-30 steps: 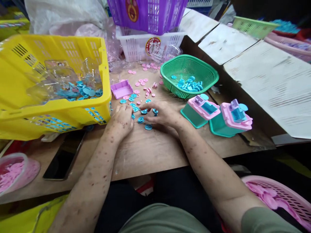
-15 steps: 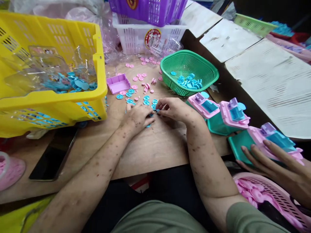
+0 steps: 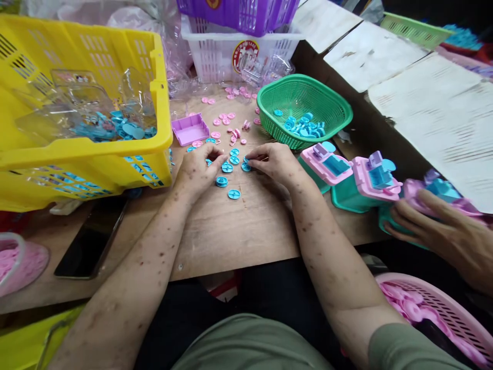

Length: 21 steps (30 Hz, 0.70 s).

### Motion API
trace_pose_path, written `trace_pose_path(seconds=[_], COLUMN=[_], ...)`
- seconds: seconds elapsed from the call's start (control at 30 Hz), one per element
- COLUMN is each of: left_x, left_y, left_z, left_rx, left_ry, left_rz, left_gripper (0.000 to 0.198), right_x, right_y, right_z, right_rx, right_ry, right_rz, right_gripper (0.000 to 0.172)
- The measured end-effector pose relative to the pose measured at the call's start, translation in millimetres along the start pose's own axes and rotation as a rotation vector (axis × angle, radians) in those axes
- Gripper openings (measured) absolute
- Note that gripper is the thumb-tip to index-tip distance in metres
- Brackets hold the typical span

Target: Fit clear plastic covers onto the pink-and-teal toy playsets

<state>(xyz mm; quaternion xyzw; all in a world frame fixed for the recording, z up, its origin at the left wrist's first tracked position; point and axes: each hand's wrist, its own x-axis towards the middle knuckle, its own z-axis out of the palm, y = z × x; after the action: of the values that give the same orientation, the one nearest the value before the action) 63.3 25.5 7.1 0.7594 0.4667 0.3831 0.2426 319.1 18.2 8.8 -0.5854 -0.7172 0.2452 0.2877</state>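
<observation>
Small round blue plastic discs with cross-shaped spokes lie on the wooden table, among them a blue disc (image 3: 234, 194) near the front and another disc (image 3: 222, 181) behind it. My left hand (image 3: 198, 167) rests beside them, thumb and forefinger curled together; what they hold, if anything, is hidden. A blue disc shows just behind its thumb. On the right, my right hand (image 3: 275, 160) pinches at a blue disc (image 3: 246, 166) between thumb and fingertips, low at the table. Small pink discs (image 3: 226, 119) are scattered farther back, near a purple open tray (image 3: 190, 129).
A yellow crate (image 3: 165, 123) stands left, a green basket (image 3: 265, 121) with blue parts back right. Pink-and-teal toy boxes (image 3: 346, 198) line the right edge, where a co-worker's hand (image 3: 435, 221) grips one. A phone (image 3: 90, 241) lies front left.
My hands have moved apart, uncovering several blue discs between them. My left hand has shifted left and curled its fingers. The co-worker's hand has moved, with the toy box under it shifting right.
</observation>
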Motion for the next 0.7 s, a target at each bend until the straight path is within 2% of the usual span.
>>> trace_pose_path(seconds=[0.47,0.7], left_x=[-2.6,1.9], left_y=[-7.3,-9.4], left_z=[-4.6,-3.0], left_rx=[0.006,-0.013], left_ry=[0.007,-0.121], left_rz=[-0.009,-0.049], left_gripper=[0.014,0.02], right_x=[-1.4,1.2], right_y=[-5.8,-7.7], right_z=[3.8,14.9], right_rx=[-0.114,-0.173], right_ry=[0.008,0.011], right_rz=[-0.057,-0.052], right_gripper=[0.015,0.013])
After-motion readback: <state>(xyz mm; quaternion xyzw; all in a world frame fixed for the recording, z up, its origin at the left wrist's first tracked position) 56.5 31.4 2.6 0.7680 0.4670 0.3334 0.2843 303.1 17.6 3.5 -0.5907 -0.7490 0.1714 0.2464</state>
